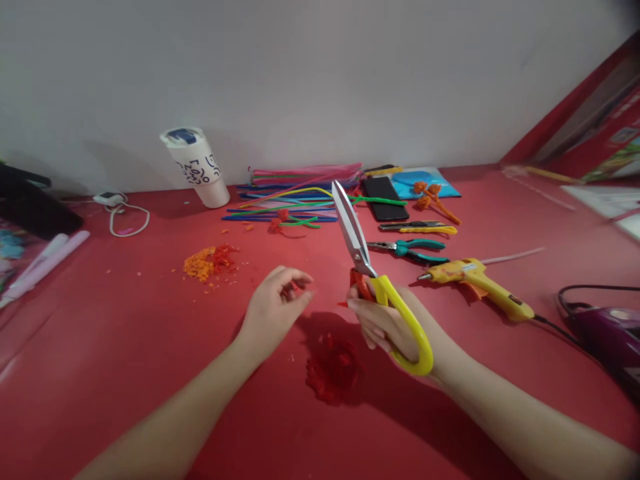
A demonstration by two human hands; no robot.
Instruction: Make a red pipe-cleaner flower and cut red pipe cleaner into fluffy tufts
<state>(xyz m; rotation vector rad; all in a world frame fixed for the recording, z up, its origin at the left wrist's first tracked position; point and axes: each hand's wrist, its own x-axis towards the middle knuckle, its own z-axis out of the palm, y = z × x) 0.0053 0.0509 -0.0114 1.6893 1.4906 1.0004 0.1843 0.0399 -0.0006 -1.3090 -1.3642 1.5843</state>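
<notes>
My right hand (387, 327) is closed around the yellow handles of a large pair of scissors (357, 243), whose steel blades point up and away from me. A small red piece (361, 285) sits in the same hand by the blade pivot. My left hand (275, 308) hovers just left of it, fingers curled in a pinch on a tiny red bit that I cannot make out. Below both hands a pile of red fluffy clippings (333, 369) lies on the red table (125, 360).
Orange and red clippings (209, 261) lie at left. Behind are coloured pipe cleaners (295, 197), a white tumbler (196, 167), a black phone (384, 198), green pliers (413, 249), a yellow glue gun (477, 280), a purple appliance (607, 330) and a red box (600, 127).
</notes>
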